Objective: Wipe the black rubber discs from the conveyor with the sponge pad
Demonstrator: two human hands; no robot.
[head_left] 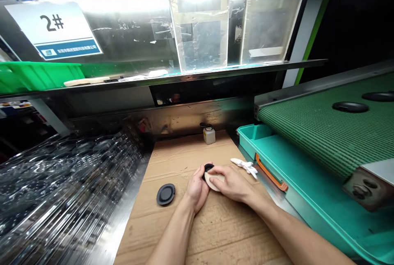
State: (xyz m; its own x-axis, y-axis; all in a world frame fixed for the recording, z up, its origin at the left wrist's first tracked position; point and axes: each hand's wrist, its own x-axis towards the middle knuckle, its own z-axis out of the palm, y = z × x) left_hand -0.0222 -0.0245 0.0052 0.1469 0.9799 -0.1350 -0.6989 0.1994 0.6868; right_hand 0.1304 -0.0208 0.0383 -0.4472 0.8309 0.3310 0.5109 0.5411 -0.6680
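My left hand (197, 187) is closed round a black round part (208, 167), of which only the upper edge shows. My right hand (230, 181) grips a cream-coloured round pad (212, 182) and presses it against that part. Left of my hands, a second black round part (166, 194) with a raised ring lies flat on the cardboard sheet (172, 158). To the right of my right hand is a crumpled white item (245, 166), perhaps a cloth or glove.
A small square bottle (209, 134) stands at the cardboard's far end. Stacked clear plastic trays (76, 183) fill the left side. At right, a teal bin (295, 174) with an orange handle sits below a green conveyor belt (314, 121) carrying black discs (350, 106). A metal shelf (191, 77) crosses ahead.
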